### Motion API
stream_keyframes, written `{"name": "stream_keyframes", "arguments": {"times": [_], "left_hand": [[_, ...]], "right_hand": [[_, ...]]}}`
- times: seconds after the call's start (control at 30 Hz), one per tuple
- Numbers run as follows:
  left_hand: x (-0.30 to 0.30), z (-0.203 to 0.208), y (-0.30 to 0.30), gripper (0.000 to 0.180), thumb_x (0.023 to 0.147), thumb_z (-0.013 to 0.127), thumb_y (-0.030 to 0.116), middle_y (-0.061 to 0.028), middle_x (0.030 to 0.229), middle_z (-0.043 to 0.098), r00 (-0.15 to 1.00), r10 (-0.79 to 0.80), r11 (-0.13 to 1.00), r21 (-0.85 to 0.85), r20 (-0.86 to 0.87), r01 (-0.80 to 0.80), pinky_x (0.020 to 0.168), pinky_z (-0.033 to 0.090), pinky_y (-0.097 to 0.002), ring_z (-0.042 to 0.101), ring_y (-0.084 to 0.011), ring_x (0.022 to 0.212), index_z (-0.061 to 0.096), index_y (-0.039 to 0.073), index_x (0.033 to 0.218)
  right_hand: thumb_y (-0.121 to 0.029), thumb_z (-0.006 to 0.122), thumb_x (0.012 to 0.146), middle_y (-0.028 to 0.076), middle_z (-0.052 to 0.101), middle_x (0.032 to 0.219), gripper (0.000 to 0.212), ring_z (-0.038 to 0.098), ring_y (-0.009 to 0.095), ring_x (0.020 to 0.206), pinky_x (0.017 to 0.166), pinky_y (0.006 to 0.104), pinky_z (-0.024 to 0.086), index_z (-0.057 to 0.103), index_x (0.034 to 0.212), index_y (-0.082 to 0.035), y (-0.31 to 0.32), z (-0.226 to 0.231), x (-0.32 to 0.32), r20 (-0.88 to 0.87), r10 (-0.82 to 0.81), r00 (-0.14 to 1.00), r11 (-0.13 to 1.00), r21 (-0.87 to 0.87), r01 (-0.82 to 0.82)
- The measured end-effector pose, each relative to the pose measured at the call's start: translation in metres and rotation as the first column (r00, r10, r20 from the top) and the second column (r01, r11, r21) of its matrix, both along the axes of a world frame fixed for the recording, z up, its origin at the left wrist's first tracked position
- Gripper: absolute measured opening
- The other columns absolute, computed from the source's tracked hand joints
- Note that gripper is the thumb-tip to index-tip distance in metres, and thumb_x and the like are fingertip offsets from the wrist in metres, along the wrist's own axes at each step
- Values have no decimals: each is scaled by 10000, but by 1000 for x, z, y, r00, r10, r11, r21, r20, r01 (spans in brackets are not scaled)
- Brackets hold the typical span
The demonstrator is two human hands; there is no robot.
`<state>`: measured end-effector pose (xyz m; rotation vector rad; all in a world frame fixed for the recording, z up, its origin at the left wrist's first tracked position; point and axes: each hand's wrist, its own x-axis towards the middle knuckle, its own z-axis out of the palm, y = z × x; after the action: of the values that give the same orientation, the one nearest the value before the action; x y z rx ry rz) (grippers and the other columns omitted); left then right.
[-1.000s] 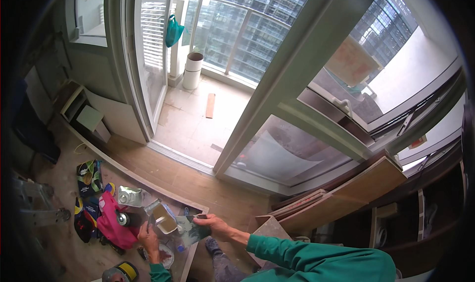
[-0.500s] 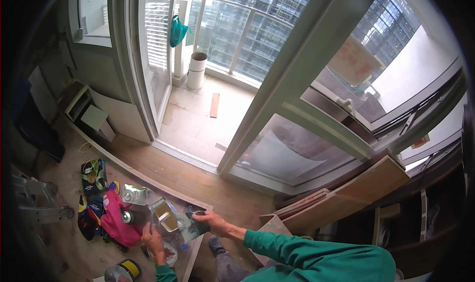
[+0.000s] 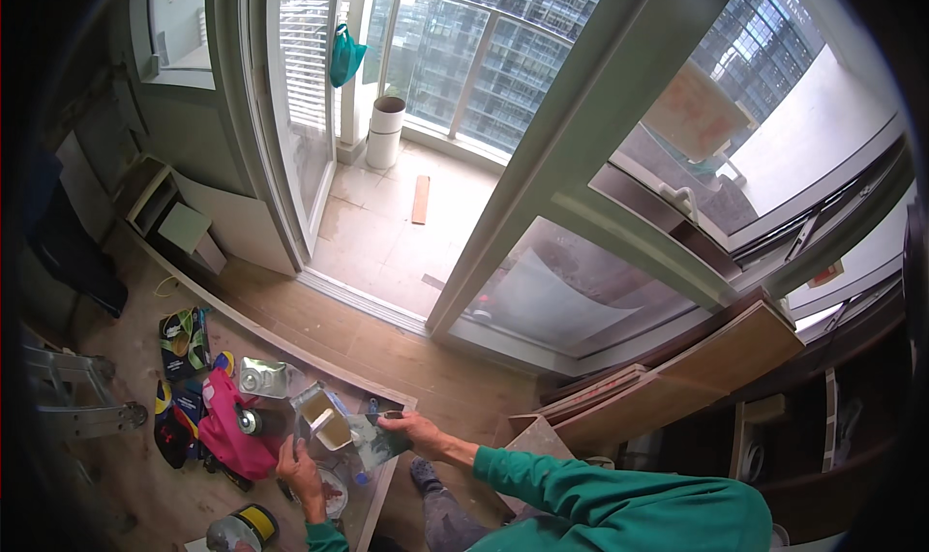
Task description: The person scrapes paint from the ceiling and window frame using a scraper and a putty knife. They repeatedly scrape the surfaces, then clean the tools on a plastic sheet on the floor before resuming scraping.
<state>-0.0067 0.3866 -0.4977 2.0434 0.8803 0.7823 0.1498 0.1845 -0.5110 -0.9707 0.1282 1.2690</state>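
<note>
My right hand (image 3: pixel 414 434) grips a flat, grey-green scraper blade (image 3: pixel 375 442), holding it beside an open rectangular tub (image 3: pixel 336 432) with cream-coloured material inside. To the left of the tub, my left hand (image 3: pixel 301 475) is closed round a thin, dark-handled tool, too small to name surely. Under the left hand a round clear tub (image 3: pixel 334 492) with whitish residue shows in part. A blue cap (image 3: pixel 362 478) sits just below the scraper. Left of the hands lie a silver metal can (image 3: pixel 261 378), a round tin (image 3: pixel 249 421) and a pink bag (image 3: pixel 228 436).
A yellow-and-black-banded container (image 3: pixel 255 525) stands at the lower left, with a ladder (image 3: pixel 87 397) farther left. Wooden boards (image 3: pixel 668 383) lean at the right. Ahead, a sliding door (image 3: pixel 314 204) gives onto a balcony with a white cylinder (image 3: pixel 385 134).
The view has shifted very slightly. Both hands keep nearly the same place and grip, and the scraper stays beside the tub.
</note>
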Motion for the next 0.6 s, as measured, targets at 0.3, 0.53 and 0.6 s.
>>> {"name": "stream_keyframes", "arguments": {"times": [0.3,0.53,0.6], "left_hand": [[-2,8,-7,181,848,602,10,-195,898,661,1000,10,1000,21,-9,-9,702,495,-376,647,-330,783,641,-52,1013],[-13,-28,7,213,840,648,78,-160,965,683,996,84,984,158,-26,-79,752,514,-397,658,-324,843,679,16,1041],[-8,-6,9,205,851,641,80,-154,966,686,999,26,982,184,46,-34,741,515,-385,662,-322,836,677,20,1043]], "right_hand": [[-245,650,889,11,659,933,247,636,135,852,788,306,517,633,1058,-65,-4,6,8,-5,7,1000,1000,-16,-7],[-245,716,805,12,629,982,407,587,134,883,844,309,466,602,1143,-49,12,-4,10,264,-40,964,996,-70,61],[-206,685,819,36,644,962,359,608,153,886,839,329,479,604,1119,-26,5,-13,18,373,131,919,974,-221,-49]]}}
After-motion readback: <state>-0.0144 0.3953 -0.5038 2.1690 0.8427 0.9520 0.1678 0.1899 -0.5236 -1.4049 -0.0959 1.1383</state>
